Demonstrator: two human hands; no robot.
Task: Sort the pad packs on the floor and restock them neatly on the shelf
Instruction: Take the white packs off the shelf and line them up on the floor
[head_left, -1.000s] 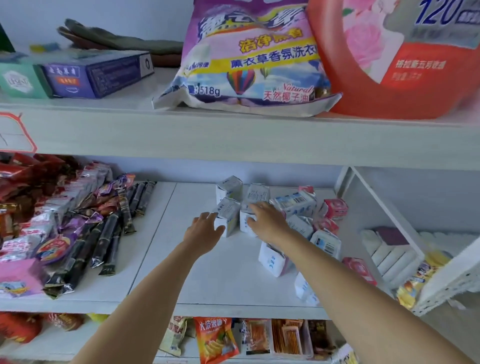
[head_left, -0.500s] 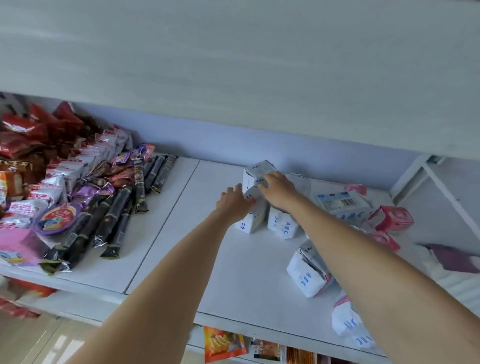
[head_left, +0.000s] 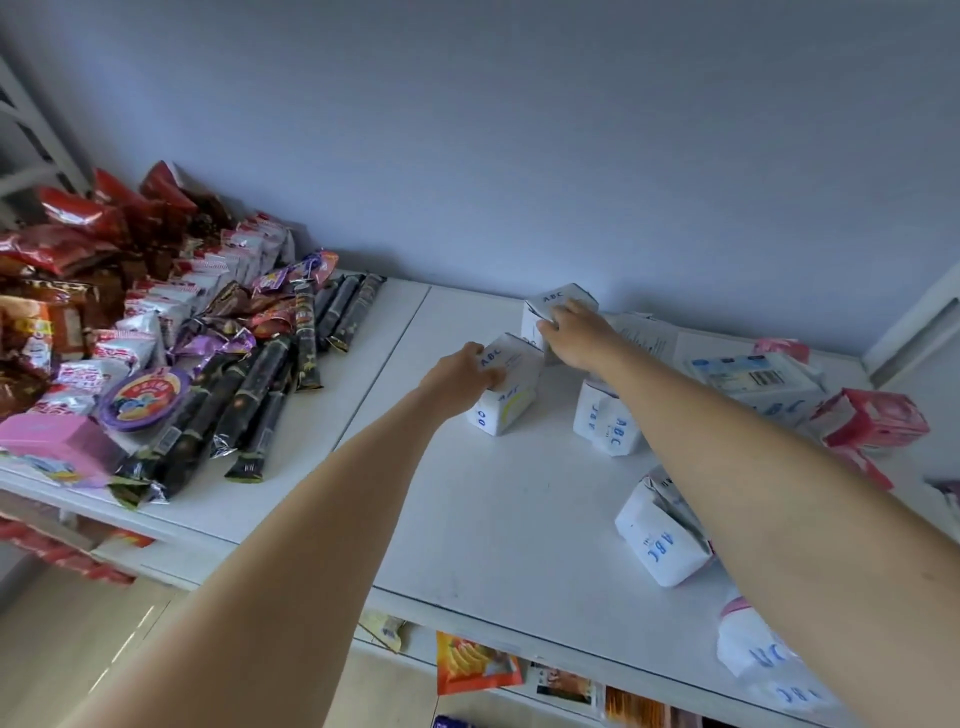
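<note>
- Since the earlier frame, both hands have been carried further toward the back edge of the shelf (head_left: 467, 519).
- A white pad pack (head_left: 506, 387) is gripped by the left hand (head_left: 460, 376), near the shelf's middle.
- Another pack (head_left: 558, 306), at the back edge, is grasped by the right hand (head_left: 576, 340).
- Packs are judged light, soft and slippery; the sides should be held.

2 bare forearms, no sleeves, watch or rings showing; left hand (head_left: 460, 375), right hand (head_left: 576, 338).
</note>
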